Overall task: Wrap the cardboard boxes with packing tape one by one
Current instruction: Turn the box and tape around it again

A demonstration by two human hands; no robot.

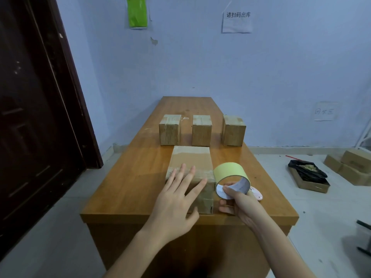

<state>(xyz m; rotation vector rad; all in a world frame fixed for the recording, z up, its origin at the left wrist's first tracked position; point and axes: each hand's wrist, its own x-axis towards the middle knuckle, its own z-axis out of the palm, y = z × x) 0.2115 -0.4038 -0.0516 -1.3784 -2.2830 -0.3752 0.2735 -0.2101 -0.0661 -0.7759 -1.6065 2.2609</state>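
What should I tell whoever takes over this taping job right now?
Left hand: open, flat on the near box.
Right hand: holds the tape roll beside that box's right side.
Three boxes stand in a row farther back on the table, each showing some tape.
Done: the near box has tape across its top.
Left: finish it; how fully the others are wrapped is unclear.

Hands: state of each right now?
Left hand: open, fingers flat on the near box.
Right hand: gripping the tape roll.
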